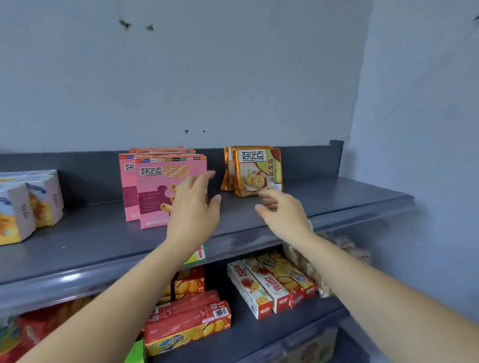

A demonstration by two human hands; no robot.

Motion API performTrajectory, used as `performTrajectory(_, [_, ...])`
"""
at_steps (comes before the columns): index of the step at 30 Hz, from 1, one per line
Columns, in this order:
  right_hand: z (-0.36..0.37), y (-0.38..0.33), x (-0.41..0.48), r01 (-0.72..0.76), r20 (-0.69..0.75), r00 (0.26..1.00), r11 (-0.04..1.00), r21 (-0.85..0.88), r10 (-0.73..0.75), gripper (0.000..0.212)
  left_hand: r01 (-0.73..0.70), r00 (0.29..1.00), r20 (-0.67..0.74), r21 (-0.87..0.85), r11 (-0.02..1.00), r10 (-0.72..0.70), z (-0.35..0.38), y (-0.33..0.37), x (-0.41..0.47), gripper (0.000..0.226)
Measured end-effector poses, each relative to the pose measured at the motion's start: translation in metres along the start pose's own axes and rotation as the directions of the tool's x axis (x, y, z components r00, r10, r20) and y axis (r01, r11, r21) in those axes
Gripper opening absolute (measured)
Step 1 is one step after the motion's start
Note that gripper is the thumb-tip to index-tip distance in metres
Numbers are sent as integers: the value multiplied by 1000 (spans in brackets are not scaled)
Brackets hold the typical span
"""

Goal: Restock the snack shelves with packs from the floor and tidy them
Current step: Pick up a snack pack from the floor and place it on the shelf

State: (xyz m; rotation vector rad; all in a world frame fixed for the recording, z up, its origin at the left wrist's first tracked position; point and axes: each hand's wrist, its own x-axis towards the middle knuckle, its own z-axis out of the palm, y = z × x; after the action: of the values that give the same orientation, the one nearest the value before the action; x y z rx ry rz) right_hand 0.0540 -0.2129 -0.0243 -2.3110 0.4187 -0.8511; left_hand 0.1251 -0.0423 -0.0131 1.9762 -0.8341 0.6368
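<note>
Pale blue wall (237, 71) with small dark marks stands behind a smooth gray top shelf (328, 190). Flat pink boxes (155, 194) stand near its middle. Shiny orange packs (256, 171) stand just to their right. White packs (17, 204) at the left are cut off by the edge. The left hand (195, 204) has straight, spread fingers and hides part of the front pink box. The right hand (282, 210) has loose, bent fingers and holds nothing. It is by the front orange pack's bottom corner; touching or not is hard to tell. Red boxes (188, 321) lie on the lower shelf (253, 335), partly behind an arm.
</note>
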Motion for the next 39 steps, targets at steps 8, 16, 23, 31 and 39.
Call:
performTrajectory(8, [-87, 46, -136, -302, -202, 949, 886, -351, 243, 29, -269, 862, 431, -58, 961, 267, 59, 59, -86, 39])
performTrajectory(16, [-184, 71, -303, -571, -345, 821, 645, -509, 454, 34, -450, 611, 619, -241, 860, 493, 95, 157, -186, 36])
performTrajectory(23, [-258, 77, -471, -744, -457, 647, 376, -552, 610, 40, -508, 398, 691, -381, 772, 603, 108, 251, -301, 35])
performTrajectory(31, [-323, 67, -679, -883, -577, 403, 136, -449, 710, 39, -548, 151, 704, -525, 651, 694, 95, 364, -459, 34])
performTrajectory(39, [-369, 55, -864, -941, -611, 188, -37, -336, 769, 40, -577, -81, 674, -633, 516, 735, 78, 456, -625, 32])
